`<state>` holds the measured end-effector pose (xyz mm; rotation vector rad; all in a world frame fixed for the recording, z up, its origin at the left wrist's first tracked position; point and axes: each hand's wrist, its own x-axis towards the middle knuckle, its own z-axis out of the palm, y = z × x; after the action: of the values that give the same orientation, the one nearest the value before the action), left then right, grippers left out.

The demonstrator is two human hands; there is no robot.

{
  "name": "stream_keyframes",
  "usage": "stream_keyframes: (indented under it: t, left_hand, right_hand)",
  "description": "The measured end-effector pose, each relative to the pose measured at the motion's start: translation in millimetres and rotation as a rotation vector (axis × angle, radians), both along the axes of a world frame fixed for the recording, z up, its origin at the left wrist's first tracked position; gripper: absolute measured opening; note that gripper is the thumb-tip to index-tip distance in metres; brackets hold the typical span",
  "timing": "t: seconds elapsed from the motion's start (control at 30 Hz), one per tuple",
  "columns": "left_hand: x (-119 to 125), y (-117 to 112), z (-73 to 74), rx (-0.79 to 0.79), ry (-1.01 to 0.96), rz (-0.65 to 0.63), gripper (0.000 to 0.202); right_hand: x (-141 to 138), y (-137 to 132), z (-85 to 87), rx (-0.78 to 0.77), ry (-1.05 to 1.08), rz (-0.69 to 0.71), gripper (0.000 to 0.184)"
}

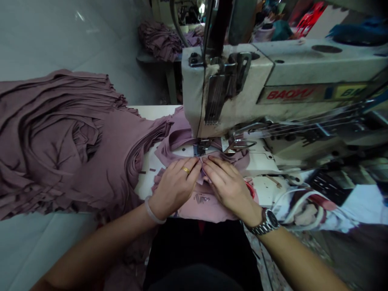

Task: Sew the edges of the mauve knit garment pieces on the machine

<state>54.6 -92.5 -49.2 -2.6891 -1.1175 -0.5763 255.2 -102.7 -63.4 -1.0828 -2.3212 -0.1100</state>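
Observation:
A mauve fabric piece [198, 202] lies on the sewing table under the needle and presser foot [200, 148] of a cream sewing machine [273, 89]. My left hand [176, 184], with a gold ring and a pale bracelet, presses the fabric just left of the foot, its fingers together and curled down on the cloth. Beside it, my right hand [226, 184], a watch on its wrist, pins the same fabric with fingertips close to the foot. The fingertips of both hands nearly meet at the seam.
A tall stack of mauve fabric pieces [60, 141] fills the table's left side. More mauve fabric [163, 38] is heaped on a bench behind. Scissors or snips [239, 145] lie on the machine bed, right of the needle. Printed cloth [303, 202] covers the right.

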Motion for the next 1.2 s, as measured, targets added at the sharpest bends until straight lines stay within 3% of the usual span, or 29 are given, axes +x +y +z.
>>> stream_keyframes:
  t: [0.07,0.23,0.57,0.73,0.93,1.2]
  left_hand:
    - [1,0,-0.7,-0.014,0.017,0.015,0.042]
    - [4,-1,0.4,-0.017,0.022,0.039,0.041]
    - [4,0,0.5,-0.033,-0.015,0.04,0.042]
    - [3,1,1.7,-0.042,0.011,0.045,0.042]
    - [4,3,4.2,-0.013,0.049,0.045,0.043]
    - [3,12,5.6,-0.025,0.033,0.023,0.04]
  right_hand:
    - [0,-1,-0.7,0.007,-0.021,-0.011,0.036]
    - [1,1,5.6,-0.089,0.21,-0.053,0.032]
    - [1,2,6.5,0.098,-0.166,-0.01,0.03]
    - [4,4,10.5,0.086,-0.181,0.011,0.029]
    - [2,9,12.7,-0.012,-0.106,-0.025,0.04]
    - [-2,16,18.0,-0.03,-0.127,-0.057,0.037]
